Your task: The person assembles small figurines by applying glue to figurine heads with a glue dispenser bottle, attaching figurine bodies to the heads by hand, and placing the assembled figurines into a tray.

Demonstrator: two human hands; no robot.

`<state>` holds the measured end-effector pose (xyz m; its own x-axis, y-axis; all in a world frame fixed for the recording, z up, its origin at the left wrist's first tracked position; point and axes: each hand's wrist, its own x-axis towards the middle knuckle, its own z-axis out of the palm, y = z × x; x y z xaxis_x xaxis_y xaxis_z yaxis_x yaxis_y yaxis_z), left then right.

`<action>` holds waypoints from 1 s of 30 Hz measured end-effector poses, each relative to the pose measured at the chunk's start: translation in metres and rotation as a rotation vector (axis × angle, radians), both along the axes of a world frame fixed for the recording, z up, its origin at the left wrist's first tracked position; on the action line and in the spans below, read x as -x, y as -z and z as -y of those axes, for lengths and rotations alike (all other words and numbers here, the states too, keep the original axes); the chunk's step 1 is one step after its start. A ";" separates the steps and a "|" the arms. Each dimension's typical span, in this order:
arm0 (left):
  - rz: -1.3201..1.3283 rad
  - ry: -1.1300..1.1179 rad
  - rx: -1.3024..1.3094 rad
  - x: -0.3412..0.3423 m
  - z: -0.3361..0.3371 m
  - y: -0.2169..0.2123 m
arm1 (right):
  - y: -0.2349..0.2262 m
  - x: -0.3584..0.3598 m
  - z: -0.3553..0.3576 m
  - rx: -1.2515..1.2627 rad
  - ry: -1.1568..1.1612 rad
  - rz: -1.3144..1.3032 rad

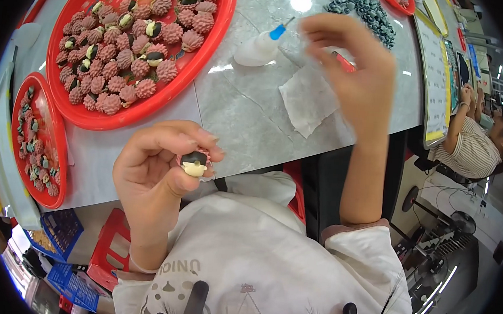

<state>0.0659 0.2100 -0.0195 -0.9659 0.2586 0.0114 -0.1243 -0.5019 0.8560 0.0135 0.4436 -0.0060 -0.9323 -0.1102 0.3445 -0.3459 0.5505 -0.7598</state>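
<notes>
Between the thumb and fingertips of my left hand point(150, 165) is a small figure piece point(195, 164), black above and cream below, with a pink ridged part behind it. That hand is held up in front of the table's near edge. My right hand point(358, 65) is over the table, smeared by motion, so its fingers do not show clearly. A white squeeze bottle point(255, 51) with a blue tip and thin nozzle lies to its left. Below it on the table rests a crumpled white tissue point(307, 100). Something red point(345, 62) shows partly behind the right hand.
A large red tray point(221, 37) of pink ridged pieces, some with black and cream figures, stands at the left. Beside it is a smaller red tray point(61, 162) of mixed pieces. Dark blue-green pieces point(372, 17) lie heaped at the back. Another person point(471, 139) sits far right.
</notes>
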 end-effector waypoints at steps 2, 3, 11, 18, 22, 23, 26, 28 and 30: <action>0.013 0.000 -0.009 0.001 0.000 0.001 | -0.003 0.009 -0.028 -0.174 0.270 -0.121; 0.024 0.013 -0.041 0.002 -0.003 0.002 | -0.002 0.015 -0.034 -0.173 0.266 -0.119; 0.023 0.068 -0.090 0.004 -0.004 0.000 | 0.009 0.032 -0.041 -0.408 0.380 0.052; 0.158 0.128 -0.025 0.004 0.000 -0.004 | -0.018 -0.020 -0.026 0.442 0.166 0.198; 0.106 0.153 -0.110 0.003 -0.002 -0.002 | -0.015 -0.041 -0.006 0.529 -0.221 0.201; 0.091 0.165 -0.112 0.003 -0.002 -0.001 | -0.019 -0.045 0.003 0.589 -0.208 0.284; 0.125 0.149 -0.092 0.000 -0.001 -0.002 | -0.018 -0.049 0.021 0.661 -0.196 0.376; 0.146 0.151 -0.080 -0.001 0.000 -0.004 | -0.013 -0.047 0.026 0.658 -0.409 0.294; 0.167 0.158 -0.071 -0.002 -0.001 -0.006 | -0.017 -0.049 0.033 0.674 -0.407 0.305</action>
